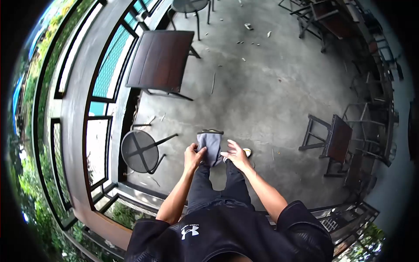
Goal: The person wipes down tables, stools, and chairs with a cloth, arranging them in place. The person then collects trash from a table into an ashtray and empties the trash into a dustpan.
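A grey cloth piece (209, 146), which looks like a small pouch with a dark band along its far end, hangs in front of my legs. Its left edge is gripped by my left hand (194, 156), thumb lying over the cloth. My right hand (236, 155) is just right of it, fingers apart and curved; I cannot tell whether a fingertip touches the cloth's edge. Small light spots show at the banded end, too small to make out. Part of a white shoe (247, 152) shows beyond my right hand.
A round dark stool (140, 151) stands to the left, near the railing (78, 131). Ahead on the left is a brown wooden table (160, 60). On the right are a small dark wooden stool (338, 137) and several stacked chairs. Dry leaves and twigs litter the concrete floor (253, 96).
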The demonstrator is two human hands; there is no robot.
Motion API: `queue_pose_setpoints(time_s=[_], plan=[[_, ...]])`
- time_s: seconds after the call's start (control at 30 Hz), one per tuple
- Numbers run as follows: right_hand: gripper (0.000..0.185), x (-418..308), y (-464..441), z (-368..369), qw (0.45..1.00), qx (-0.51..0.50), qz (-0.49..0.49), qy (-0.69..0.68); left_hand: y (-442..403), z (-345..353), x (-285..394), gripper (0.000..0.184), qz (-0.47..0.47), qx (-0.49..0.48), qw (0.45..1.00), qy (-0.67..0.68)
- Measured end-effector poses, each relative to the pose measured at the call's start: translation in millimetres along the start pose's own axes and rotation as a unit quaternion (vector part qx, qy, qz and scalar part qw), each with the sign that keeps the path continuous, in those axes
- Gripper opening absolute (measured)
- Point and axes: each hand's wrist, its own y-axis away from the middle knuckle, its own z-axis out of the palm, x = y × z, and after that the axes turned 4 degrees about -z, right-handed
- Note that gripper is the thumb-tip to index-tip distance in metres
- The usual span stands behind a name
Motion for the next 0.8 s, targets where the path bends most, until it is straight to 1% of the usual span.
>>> queue_pose_setpoints(time_s=[0.03, 0.07, 0.1, 0.13, 0.17, 0.27, 0.3, 0.37, 0.4, 0.47, 0.53, 0.57, 0.63, 0.73, 0.8], plan=[[0.066, -9, 7, -20, 1.0, 0.019, -0.015, -0.01, 12, 16, 29, 0.04, 0.009, -0.052, 0.999, -0.001], [0.068, -18, 16, -42, 0.996, 0.039, -0.072, -0.032, 23, 30, 58, 0.04, 0.015, -0.104, 0.994, -0.002], [0.07, -25, 28, -64, 0.989, 0.059, -0.125, -0.05, 36, 44, 84, 0.04, 0.034, -0.114, 0.993, -0.01], [0.072, -29, 44, -85, 0.979, 0.079, -0.174, -0.067, 51, 58, 107, 0.039, 0.058, -0.145, 0.987, -0.025], [0.072, -32, 57, -105, 0.976, 0.102, -0.18, -0.073, 65, 73, 129, 0.039, 0.084, -0.177, 0.98, -0.044], [0.063, -34, 93, -161, 0.976, 0.114, -0.124, -0.138, 94, 128, 171, 0.037, 0.15, -0.247, 0.955, -0.068], [0.063, -37, 103, -180, 0.97, 0.14, -0.131, -0.149, 99, 145, 181, 0.036, 0.173, -0.27, 0.945, -0.067], [0.057, -35, 126, -210, 0.96, 0.15, -0.122, -0.205, 116, 169, 195, 0.036, 0.198, -0.313, 0.925, -0.081], [0.054, -31, 138, -221, 0.954, 0.151, -0.115, -0.232, 127, 177, 208, 0.035, 0.213, -0.349, 0.908, -0.089], [0.051, -20, 154, -245, 0.942, 0.185, -0.128, -0.25, 140, 195, 233, 0.034, 0.242, -0.414, 0.872, -0.099], [0.045, -9, 166, -266, 0.927, 0.215, -0.15, -0.268, 146, 217, 241, 0.034, 0.237, -0.453, 0.853, -0.103], [0.045, -6, 172, -276, 0.92, 0.233, -0.15, -0.277, 149, 230, 245, 0.034, 0.227, -0.48, 0.842, -0.096], [0.042, 0, 184, -293, 0.915, 0.279, -0.141, -0.255, 157, 253, 256, 0.034, 0.214, -0.52, 0.821, -0.1], [0.04, 7, 199, -314, 0.899, 0.341, -0.124, -0.243, 165, 286, 290, 0.035, 0.259, -0.547, 0.776, -0.176], [0.038, 11, 207, -328, 0.887, 0.388, -0.104, -0.226, 164, 317, 306, 0.034, 0.281, -0.566, 0.751, -0.189]])
